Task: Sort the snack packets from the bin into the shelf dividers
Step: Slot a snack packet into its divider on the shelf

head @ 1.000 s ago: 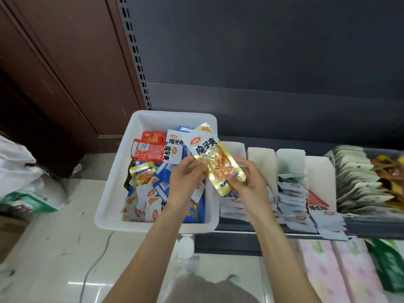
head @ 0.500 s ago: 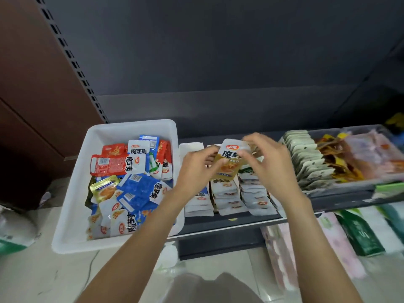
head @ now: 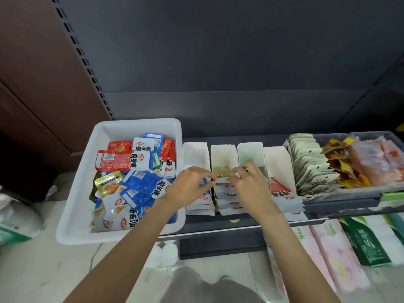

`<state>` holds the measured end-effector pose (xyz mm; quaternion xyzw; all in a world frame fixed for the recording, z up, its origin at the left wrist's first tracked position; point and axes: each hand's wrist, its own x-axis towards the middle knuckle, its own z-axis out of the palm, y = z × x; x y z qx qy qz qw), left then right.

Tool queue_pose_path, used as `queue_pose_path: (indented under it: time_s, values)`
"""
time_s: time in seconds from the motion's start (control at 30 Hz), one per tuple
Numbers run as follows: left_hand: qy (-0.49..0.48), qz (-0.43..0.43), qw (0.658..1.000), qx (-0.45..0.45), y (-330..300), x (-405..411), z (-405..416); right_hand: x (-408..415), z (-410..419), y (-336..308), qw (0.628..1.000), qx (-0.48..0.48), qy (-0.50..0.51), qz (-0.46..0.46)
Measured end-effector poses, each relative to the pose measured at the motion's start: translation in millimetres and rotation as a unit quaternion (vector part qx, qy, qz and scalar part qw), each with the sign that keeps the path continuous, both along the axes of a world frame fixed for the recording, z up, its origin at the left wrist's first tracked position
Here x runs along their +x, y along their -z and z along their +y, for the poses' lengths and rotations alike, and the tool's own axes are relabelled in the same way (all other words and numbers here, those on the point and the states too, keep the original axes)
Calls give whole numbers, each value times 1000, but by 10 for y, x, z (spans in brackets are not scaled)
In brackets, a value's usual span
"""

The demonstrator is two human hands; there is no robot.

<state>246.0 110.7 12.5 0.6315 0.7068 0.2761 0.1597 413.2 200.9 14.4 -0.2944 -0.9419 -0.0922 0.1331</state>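
A gold snack packet (head: 223,172) lies at the back of the second white shelf divider (head: 223,153), on top of a row of packets. My left hand (head: 192,189) pinches its left edge and my right hand (head: 251,186) pinches its right edge. The white bin (head: 140,127) stands at the left end of the shelf and holds several red, blue, white and gold packets. Three more white dividers (head: 276,158) flank the second one, with packets lined up in them.
Right of the dividers a clear tray (head: 371,136) holds rows of pale, yellow and pink packets. Below the shelf lie pink and green wrapped packs (head: 341,254). A brown cabinet (head: 32,84) stands at the left, with white bags (head: 15,217) on the floor.
Both hands have lowered the gold packet from above the dividers down into the second divider. The view has shifted slightly right.
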Motion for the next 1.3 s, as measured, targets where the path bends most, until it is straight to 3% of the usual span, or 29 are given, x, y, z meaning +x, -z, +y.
queue_pose_path:
  time_s: [0.1,0.27,0.43,0.67,0.9,1.0,1.13,1.3]
  values:
    - [-32,29,999,14,-51,-111,-264,-31,-102,-64,999,-36,-34,11]
    - [-224,47,969,93,-51,-545,-887,-435,-420,-323,976,-153,-129,84]
    - [-378,75,922,-32,148,-1140,-1375,-1190,-756,-190,940,-285,-186,17]
    - [-293,151,930,-160,267,-1518,-1434,-1930,-968,362,919,-290,-169,-205]
    - [-224,264,906,-244,301,-1654,-1282,-1968,-1013,378,915,-305,-144,-221]
    - [-256,195,923,-209,261,-1779,-1256,-1967,-1016,382,916,-303,-140,-222]
    - [-286,165,932,-149,148,-1743,-1320,-1958,-1016,382,916,-313,-128,-214]
    - [-394,92,912,66,-104,-1686,-1543,-1930,-1032,364,914,-330,-115,-207]
